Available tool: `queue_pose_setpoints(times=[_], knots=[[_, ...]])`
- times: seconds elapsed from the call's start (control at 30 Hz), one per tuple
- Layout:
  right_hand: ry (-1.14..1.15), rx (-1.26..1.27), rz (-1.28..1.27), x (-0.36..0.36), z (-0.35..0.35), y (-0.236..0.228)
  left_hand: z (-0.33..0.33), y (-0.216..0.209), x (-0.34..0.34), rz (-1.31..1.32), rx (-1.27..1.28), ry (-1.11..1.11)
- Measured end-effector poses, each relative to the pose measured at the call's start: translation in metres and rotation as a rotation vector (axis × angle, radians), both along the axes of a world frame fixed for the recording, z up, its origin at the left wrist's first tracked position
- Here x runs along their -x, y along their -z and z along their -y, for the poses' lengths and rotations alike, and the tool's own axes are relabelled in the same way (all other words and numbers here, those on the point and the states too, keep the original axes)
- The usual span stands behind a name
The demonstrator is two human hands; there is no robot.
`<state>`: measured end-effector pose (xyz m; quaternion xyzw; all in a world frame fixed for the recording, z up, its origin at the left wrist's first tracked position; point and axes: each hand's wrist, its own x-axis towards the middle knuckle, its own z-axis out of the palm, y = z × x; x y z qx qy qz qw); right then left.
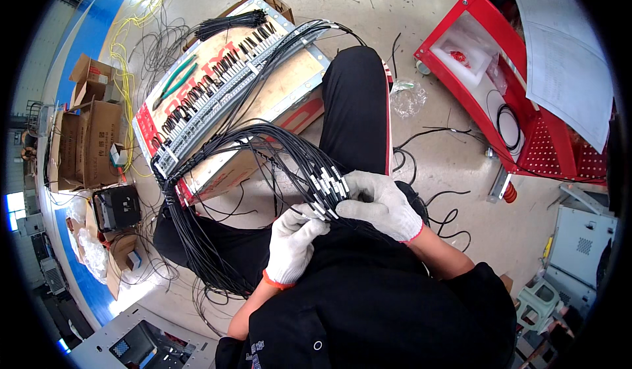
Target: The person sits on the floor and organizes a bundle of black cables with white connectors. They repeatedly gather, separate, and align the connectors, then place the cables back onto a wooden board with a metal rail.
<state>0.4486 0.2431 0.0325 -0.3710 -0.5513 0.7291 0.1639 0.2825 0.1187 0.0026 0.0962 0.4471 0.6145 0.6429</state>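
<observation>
A thick bundle of black cables arches over my lap, many ends marked with white sleeves. My left hand, in a white glove with an orange cuff, pinches cables at the near side of these ends. Closed on the same cluster from the right is my gloved right hand; the exact strands between the fingers are hidden. The cables run from a long grey metal panel lying across a cardboard box. Green-handled pliers and a bunch of black cable ties rest beyond the panel.
A red metal cart with papers on it stands at right. Opened cardboard boxes and a black case sit at left, near yellow cable. Loose black cables trail over the floor. A pale stool is at lower right.
</observation>
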Motion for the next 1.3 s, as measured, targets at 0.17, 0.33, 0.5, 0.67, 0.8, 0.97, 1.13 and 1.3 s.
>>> queue_pose_setpoints(times=[0.17,0.33,0.5,0.67,0.8,0.97,1.13,1.3], knots=[[-0.014,-0.023,0.031,0.003,0.004,-0.003,-0.013,-0.022,-0.008,-0.286,0.007,0.05],[0.021,0.113,-0.008,0.002,0.006,0.002,-0.014,-0.028,-0.01,-0.328,0.169,0.09],[0.162,0.361,-0.251,0.005,0.014,0.025,-0.012,-0.019,-0.011,-0.22,0.102,0.062],[0.173,0.343,-0.25,0.006,0.015,0.022,-0.011,-0.015,-0.012,-0.108,0.079,0.029],[0.149,0.229,-0.219,0.007,0.016,0.023,-0.004,-0.007,-0.013,-0.106,0.032,-0.008],[0.191,0.407,-0.346,0.012,0.019,0.022,-0.005,-0.009,-0.013,-0.066,0.022,-0.066],[0.202,0.426,-0.355,0.011,0.019,0.026,-0.006,-0.019,-0.015,-0.382,0.122,-0.007],[0.239,0.436,-0.374,0.012,0.02,0.027,-0.004,-0.019,-0.014,-0.337,0.049,-0.027]])
